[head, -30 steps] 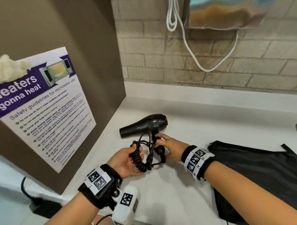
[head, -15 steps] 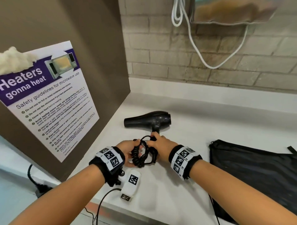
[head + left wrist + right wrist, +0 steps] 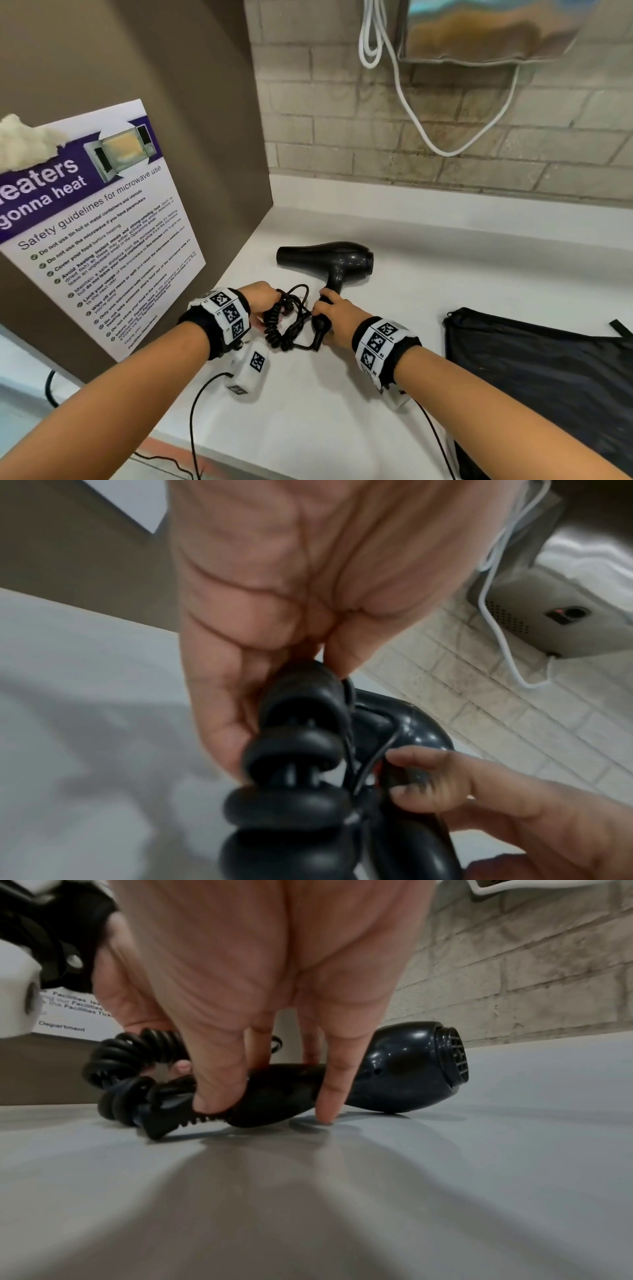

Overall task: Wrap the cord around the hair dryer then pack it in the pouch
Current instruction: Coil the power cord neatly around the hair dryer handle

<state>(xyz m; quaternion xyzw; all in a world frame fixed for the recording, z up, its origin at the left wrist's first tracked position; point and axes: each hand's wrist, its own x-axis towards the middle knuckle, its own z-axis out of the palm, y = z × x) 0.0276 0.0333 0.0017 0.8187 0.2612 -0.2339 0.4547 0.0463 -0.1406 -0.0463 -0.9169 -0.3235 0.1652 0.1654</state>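
Microwave safety poster (image 3: 102, 222) on brown panel at far left. Left hand (image 3: 262, 303) fingers curled round coiled black cord (image 3: 274, 325), bunched beside dryer handle. Black hair dryer (image 3: 329, 260) lying on white counter (image 3: 445, 267); right hand (image 3: 337, 317) gripping handle. Black pouch (image 3: 548, 370) flat at far right, apart.

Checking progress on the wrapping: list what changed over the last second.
The hair dryer now lies on the counter, handle under the right hand. The left hand has turned palm down, gripping the coiled cord bundle beside the handle. The pouch stayed put.
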